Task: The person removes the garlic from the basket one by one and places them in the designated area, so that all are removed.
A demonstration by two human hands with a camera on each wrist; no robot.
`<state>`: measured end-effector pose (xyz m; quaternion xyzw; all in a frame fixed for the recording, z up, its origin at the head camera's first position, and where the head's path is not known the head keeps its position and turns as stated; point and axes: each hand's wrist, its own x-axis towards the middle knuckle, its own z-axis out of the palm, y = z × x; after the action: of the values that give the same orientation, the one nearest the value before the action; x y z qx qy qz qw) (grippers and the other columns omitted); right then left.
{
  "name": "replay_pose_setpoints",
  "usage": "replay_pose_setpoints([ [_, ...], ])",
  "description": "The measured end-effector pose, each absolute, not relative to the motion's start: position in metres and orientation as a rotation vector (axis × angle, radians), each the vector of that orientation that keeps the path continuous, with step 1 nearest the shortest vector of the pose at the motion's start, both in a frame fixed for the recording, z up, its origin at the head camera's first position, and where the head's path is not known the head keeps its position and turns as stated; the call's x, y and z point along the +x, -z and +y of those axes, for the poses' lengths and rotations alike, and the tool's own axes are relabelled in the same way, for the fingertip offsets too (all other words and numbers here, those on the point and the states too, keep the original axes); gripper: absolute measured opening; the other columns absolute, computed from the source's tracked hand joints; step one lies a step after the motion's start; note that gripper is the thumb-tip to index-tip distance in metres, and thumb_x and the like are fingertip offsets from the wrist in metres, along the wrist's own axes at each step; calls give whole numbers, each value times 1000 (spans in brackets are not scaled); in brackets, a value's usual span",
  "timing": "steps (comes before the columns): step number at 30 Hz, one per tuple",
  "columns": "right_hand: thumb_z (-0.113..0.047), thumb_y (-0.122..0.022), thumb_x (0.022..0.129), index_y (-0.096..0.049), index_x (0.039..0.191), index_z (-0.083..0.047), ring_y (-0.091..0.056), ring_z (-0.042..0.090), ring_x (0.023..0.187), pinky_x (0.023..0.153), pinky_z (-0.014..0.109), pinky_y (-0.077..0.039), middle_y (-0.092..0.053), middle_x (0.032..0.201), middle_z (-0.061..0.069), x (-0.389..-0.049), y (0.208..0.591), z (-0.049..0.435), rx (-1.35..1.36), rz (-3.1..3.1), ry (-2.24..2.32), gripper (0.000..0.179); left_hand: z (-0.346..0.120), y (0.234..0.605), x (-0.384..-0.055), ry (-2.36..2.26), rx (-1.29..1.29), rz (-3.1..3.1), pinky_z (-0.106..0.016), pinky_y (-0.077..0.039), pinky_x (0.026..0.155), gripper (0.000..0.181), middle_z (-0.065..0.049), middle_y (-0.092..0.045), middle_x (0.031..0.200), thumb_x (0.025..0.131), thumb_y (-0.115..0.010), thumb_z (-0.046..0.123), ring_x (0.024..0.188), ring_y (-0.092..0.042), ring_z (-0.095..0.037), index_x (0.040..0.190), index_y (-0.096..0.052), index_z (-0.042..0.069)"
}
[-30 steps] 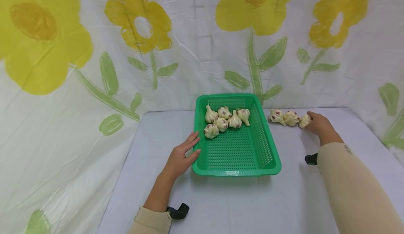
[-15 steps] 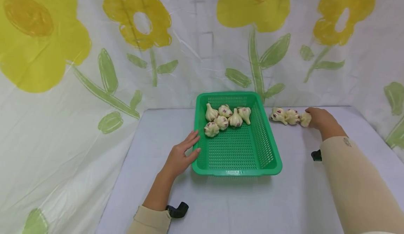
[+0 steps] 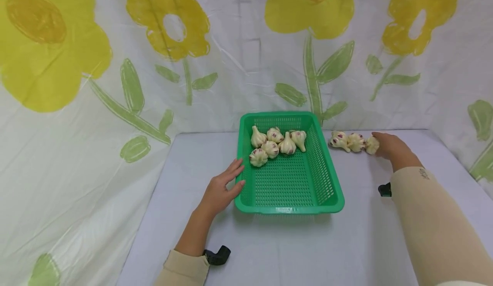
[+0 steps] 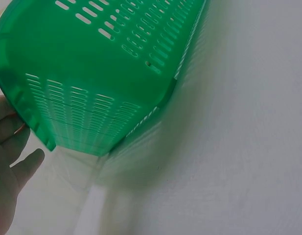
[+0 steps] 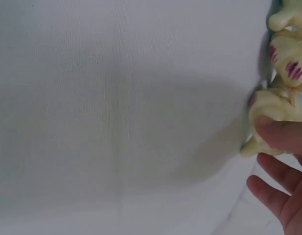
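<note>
My left hand [image 3: 218,190] rests with straight, spread fingers against the left rim of a green plastic basket [image 3: 294,210]; in the left wrist view its fingertips lie along the basket's edge. Inside, several garlic bulbs [image 3: 258,157] sit together toward the back left. Farther right on the table, my right hand [image 3: 390,146] pinches a pale garlic bulb [image 3: 372,145]. The right wrist view shows the thumb [image 5: 278,134] across this bulb, two fingers below it, and another finger mostly hidden behind. Two more purple-marked bulbs, one near the basket [image 3: 339,141] and one in between [image 3: 356,142], complete the row.
A white cloth covers the table [image 3: 292,251], whose back edge meets a hanging sheet [image 3: 239,93] printed with yellow flowers. The row of bulbs lies close to that back edge. A black wrist camera [image 3: 218,256] sticks out from the left cuff.
The view has tilted slightly. My right hand stays at the end bulb, which now sits nearer the middle bulb than a second ago. My left hand keeps its place on the rim.
</note>
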<state>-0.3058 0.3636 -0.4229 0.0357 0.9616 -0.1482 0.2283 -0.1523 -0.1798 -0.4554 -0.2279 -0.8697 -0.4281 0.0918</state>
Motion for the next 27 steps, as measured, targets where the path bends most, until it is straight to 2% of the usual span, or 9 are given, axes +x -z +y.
replay_pose_setpoints([
  [6,-8,-71,88,-3,156,-1,-14,64,134,107,76,-18,-12,152,40,-304,423,366,98,2633,442,96,-180,455,-153,1285,-680,-2579,-44,-40,112,49,6,-41,155,97,-63,25,145,-35,-15,141,-54,5],
  [10,-9,-75,85,-1,156,-1,-13,64,134,106,76,-17,-11,152,40,-302,418,366,116,2625,468,103,-180,455,-153,1280,-684,-2574,-43,-40,112,49,6,-41,154,97,-63,25,145,-35,-15,140,-55,5],
  [15,-11,-75,84,-13,153,5,-19,64,132,104,77,-23,-17,150,41,-300,400,361,101,2617,434,95,-180,455,-153,1276,-680,-2574,-42,-40,112,48,5,-42,154,96,-63,25,145,-35,-15,141,-55,8],
  [21,-19,-77,84,-34,143,12,-39,60,122,97,73,-37,-37,138,42,-311,362,351,6,2588,294,80,-179,453,-154,1264,-681,-2571,-42,-40,112,48,5,-42,154,97,-63,26,145,-35,-16,141,-55,9],
  [27,-24,-78,83,-42,140,11,-45,56,120,96,72,-39,-45,137,37,-314,321,322,-90,2619,262,75,-180,453,-152,1288,-672,-2582,-41,-39,113,49,7,-41,155,97,-63,27,145,-34,-14,142,-54,12],
])
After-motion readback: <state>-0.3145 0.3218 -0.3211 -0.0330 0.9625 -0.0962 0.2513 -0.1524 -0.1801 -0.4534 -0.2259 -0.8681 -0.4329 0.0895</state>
